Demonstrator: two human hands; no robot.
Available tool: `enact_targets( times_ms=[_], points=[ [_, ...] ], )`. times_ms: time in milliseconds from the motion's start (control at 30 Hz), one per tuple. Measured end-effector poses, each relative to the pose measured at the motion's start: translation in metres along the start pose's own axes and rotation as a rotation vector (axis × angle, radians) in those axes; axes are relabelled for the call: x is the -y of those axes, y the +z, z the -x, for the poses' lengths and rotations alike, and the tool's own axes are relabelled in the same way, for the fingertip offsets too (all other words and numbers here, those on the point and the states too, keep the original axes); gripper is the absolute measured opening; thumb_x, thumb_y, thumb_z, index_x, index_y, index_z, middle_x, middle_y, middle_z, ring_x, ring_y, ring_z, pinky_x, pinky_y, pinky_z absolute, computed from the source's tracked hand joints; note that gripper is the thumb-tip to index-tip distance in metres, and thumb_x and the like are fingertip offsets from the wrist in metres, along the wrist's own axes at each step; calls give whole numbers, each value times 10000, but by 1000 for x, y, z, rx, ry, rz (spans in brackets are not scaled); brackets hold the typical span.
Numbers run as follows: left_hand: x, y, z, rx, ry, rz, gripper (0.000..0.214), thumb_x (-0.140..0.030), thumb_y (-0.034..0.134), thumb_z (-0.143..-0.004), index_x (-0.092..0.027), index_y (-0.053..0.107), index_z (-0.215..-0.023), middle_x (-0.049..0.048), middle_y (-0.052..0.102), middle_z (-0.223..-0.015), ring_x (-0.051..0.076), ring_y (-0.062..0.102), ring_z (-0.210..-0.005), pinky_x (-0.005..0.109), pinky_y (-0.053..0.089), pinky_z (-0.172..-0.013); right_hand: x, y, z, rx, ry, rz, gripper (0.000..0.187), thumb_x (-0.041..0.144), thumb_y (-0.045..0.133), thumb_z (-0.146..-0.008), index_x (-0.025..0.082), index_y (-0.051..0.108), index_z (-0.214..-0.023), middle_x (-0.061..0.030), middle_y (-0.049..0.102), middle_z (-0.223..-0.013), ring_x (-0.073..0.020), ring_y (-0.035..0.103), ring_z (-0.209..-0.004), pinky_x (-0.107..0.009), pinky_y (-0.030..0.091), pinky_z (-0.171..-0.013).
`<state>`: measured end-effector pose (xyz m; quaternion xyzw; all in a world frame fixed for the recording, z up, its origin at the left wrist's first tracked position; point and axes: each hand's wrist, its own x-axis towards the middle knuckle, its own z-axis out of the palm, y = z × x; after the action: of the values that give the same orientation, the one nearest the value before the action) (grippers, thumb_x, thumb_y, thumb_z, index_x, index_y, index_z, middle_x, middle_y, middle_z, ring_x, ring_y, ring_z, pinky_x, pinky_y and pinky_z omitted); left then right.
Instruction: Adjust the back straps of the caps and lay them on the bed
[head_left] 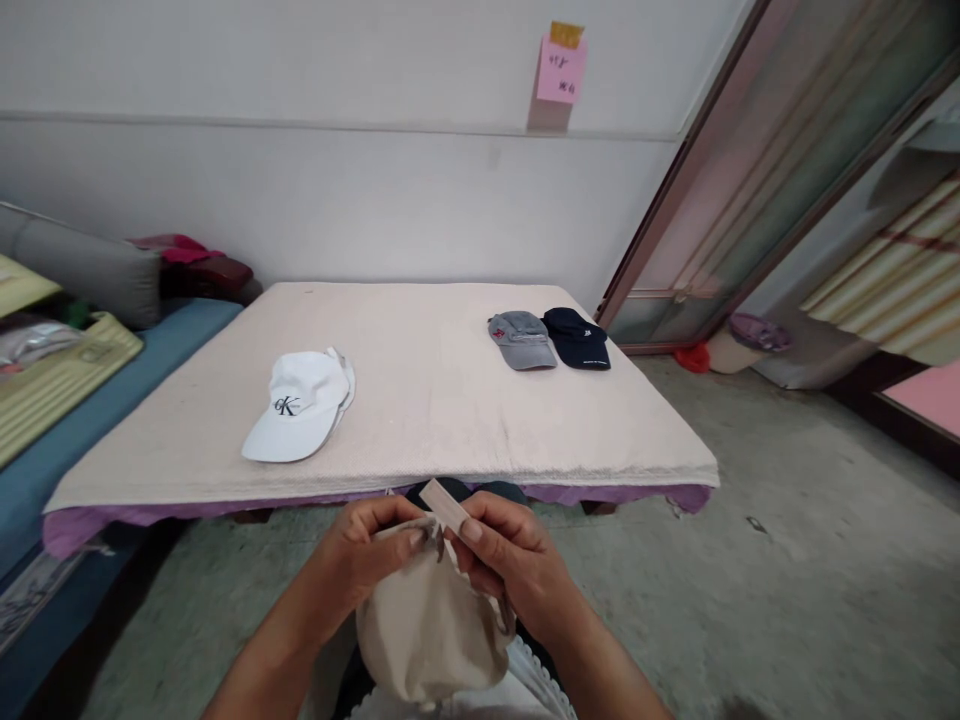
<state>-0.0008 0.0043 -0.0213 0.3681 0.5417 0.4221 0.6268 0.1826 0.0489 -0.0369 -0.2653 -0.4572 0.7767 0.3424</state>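
Note:
A beige cap [431,630] hangs in front of my lap, its crown toward me and rounded at the bottom. My left hand [367,555] pinches the cap's edge between thumb and fingers, close to a small buckle or opening that is partly hidden. Between the thumb and fingers of my right hand [510,560] is the cap's pale strap [444,505], its free end pointing up and left. Both hands are close together just below the table's front edge.
On the cloth-covered table [420,400] a white cap [300,405] lies at left. A grey cap [521,340] and a navy cap [577,338] lie side by side at the back right. A pink note [561,70] is taped to the wall. A blue bench [191,320] stands at left.

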Motion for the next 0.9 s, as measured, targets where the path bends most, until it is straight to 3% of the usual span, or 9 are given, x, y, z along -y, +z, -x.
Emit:
enact_targets(
  times_ms=[567,900],
  points=[
    [6,-3,0,42,-49,128,282,-366,749,-707,-137,703,-866,58,682,-732,130,557,-584,236,392,-564,-3,-12,-1,-75,17,-81,277,403,699,-772,147,597,-756,57,420,-524,-36,278,-424,-158,170,-381],
    [5,-1,1,7,-32,120,234,-343,746,-721,-148,698,-841,20,657,-689,103,532,-556,214,375,-535,0,0,0,-79,-28,-57,263,383,720,-754,155,593,-718,60,421,-527,-39,289,-431,-166,191,-380]
  ],
)
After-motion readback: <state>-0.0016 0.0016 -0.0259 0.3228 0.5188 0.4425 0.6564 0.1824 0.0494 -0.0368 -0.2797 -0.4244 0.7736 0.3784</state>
